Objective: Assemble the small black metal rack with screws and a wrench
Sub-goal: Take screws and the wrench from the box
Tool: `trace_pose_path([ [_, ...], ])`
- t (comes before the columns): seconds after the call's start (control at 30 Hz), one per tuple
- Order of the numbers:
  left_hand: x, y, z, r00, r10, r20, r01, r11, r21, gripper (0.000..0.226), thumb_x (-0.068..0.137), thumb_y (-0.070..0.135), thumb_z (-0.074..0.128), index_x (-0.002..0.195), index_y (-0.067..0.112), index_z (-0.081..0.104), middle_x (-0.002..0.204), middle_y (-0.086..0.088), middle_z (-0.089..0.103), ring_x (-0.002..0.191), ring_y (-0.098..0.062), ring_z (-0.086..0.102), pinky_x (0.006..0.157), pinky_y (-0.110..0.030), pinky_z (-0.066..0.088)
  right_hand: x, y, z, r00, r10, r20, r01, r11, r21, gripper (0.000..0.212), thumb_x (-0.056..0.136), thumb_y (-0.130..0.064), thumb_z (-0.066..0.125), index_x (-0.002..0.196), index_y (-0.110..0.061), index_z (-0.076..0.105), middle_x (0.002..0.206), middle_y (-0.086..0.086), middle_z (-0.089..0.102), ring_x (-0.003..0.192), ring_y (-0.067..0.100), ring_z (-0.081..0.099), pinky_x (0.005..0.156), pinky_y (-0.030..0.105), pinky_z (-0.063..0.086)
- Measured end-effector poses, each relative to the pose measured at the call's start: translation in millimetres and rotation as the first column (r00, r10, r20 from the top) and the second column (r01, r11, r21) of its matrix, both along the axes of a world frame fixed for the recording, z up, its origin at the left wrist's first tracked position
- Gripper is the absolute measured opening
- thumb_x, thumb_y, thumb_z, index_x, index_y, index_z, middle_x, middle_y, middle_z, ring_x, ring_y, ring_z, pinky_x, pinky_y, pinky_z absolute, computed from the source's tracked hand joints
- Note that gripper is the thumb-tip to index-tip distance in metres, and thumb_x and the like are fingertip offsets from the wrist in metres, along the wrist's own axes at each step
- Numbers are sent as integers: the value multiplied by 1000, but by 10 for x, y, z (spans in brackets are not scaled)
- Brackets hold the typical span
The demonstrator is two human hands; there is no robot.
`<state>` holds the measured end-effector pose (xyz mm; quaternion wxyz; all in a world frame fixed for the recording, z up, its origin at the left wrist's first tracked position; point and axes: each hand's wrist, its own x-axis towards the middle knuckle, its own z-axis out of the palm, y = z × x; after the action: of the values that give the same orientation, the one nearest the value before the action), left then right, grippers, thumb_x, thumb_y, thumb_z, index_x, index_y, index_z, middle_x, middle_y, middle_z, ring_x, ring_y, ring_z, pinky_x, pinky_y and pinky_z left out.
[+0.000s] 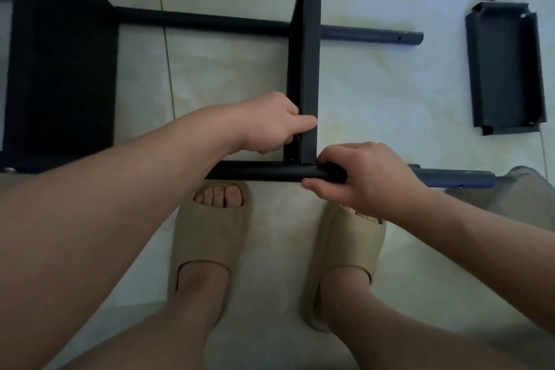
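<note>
The black metal rack [310, 48] lies on its side on the tiled floor, its round legs pointing right. A black shelf panel stands edge-on between the legs, and a wider black panel [60, 69] closes the left end. My left hand [270, 123] grips the near end of the upright shelf panel, thumb across its edge. My right hand [363, 177] is wrapped around the nearest round leg [270, 173], right beside the joint with the panel. No screw or wrench shows; whatever is inside my fingers is hidden.
A loose black shelf tray [504, 69] lies on the floor at the right. My two feet in beige slides [210, 237] stand just below the nearest leg. A grey object [528, 189] sits at the right edge.
</note>
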<state>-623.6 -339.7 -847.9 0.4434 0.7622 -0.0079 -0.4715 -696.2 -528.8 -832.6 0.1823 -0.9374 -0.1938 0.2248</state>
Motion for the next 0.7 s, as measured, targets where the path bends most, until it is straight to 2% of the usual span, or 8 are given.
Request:
trace_pose_path([
  [0.2, 14, -11, 34, 997, -67, -25, 67, 998, 4, 42, 102, 37, 53, 68, 13, 46, 51, 5, 40, 48, -15, 33, 53, -29, 31, -98, -18, -59, 997, -14, 75, 16, 999, -27, 51, 83, -63, 57, 88, -14, 70, 65, -3, 60, 61, 30, 59, 55, 31, 35],
  [0.37, 5, 7, 35, 997, -78, -27, 78, 997, -4, 41, 102, 36, 53, 67, 15, 44, 49, 8, 39, 47, -14, 33, 53, -29, 32, -87, -23, -82, 997, -28, 73, 32, 998, -61, 50, 81, -66, 56, 87, -18, 67, 64, -10, 49, 62, 26, 57, 55, 31, 33],
  [0.43, 4, 11, 38, 996, -81, -26, 80, 997, -8, 42, 102, 36, 53, 66, 15, 44, 48, 8, 39, 46, -13, 33, 54, -29, 33, -101, -27, -93, 994, -44, 100, 49, 997, -53, 51, 79, -67, 55, 87, -18, 66, 67, -9, 52, 64, 25, 59, 54, 31, 34],
  [0.5, 6, 12, 32, 997, -73, -25, 72, 997, -16, 42, 102, 36, 54, 66, 15, 44, 48, 8, 39, 46, -13, 33, 54, -29, 33, -85, -44, -99, 981, -70, 179, 71, 997, 4, 58, 77, -70, 57, 96, -17, 66, 83, -5, 62, 77, 26, 62, 59, 32, 41],
  [0.57, 5, 13, 21, 997, -68, -27, 67, 997, -24, 40, 102, 36, 54, 69, 13, 47, 48, 8, 38, 46, -13, 33, 54, -29, 32, -4, -76, -131, 960, -65, 271, 65, 998, 9, 85, 71, -76, 58, 127, -12, 61, 122, 7, 61, 109, 32, 58, 83, 42, 47],
  [0.63, 4, 18, 12, 997, -61, -36, 60, 998, -37, 37, 102, 37, 54, 75, 11, 50, 49, 7, 38, 47, -13, 33, 53, -29, 32, 90, -115, -155, 952, -17, 306, 37, 998, -59, 115, 68, -83, 58, 153, -8, 38, 157, 16, 36, 143, 39, 35, 111, 51, 33],
  [0.7, 1, 19, 3, 998, -57, -34, 55, 998, -42, 37, 101, 37, 54, 76, 11, 51, 50, 7, 39, 48, -13, 34, 53, -29, 33, 151, -110, -162, 949, 63, 309, -19, 990, -141, 125, 70, -87, 53, 161, -8, 18, 168, 18, 12, 155, 40, 9, 122, 59, 14],
])
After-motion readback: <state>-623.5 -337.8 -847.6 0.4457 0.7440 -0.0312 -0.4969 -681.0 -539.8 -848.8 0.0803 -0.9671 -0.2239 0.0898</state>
